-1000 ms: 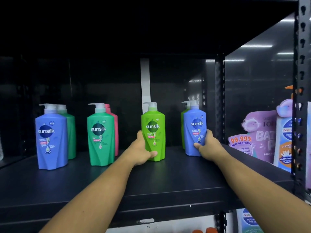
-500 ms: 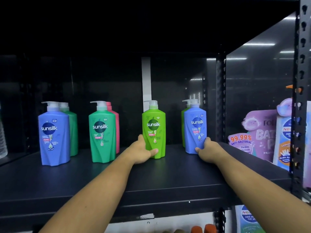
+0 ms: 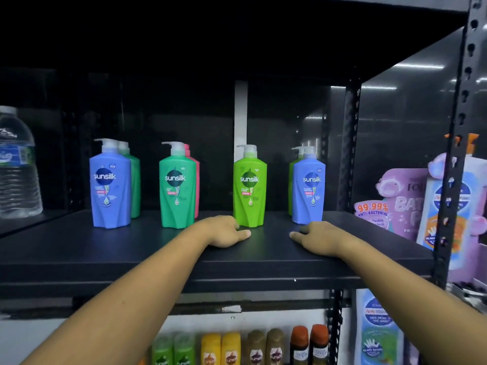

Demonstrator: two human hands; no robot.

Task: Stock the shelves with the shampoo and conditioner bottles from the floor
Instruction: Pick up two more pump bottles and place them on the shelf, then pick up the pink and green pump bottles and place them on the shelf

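1. The left hand (image 3: 226, 231) lies on the black shelf (image 3: 118, 248), its fingers loose and holding nothing, just in front of the lime-green bottle (image 3: 249, 188).
2. The right hand (image 3: 317, 237) rests on the same shelf, fingers relaxed and free, just in front of the right blue bottle (image 3: 308, 191).
3. Both bottles stand upright. To their left stand a teal bottle (image 3: 177, 191) and a left blue bottle (image 3: 109, 185), each with another bottle behind it.
4. A water bottle (image 3: 15, 167) stands at the far left.

Left forearm (image 3: 137, 293) and right forearm (image 3: 411, 293) are both stretched forward, angling in toward the middle. Left hand (image 3: 224, 231) and right hand (image 3: 317, 237) sit palm-down, fingers loosely curled, thumbs pointing at each other, gripping nothing, with a gap between them.
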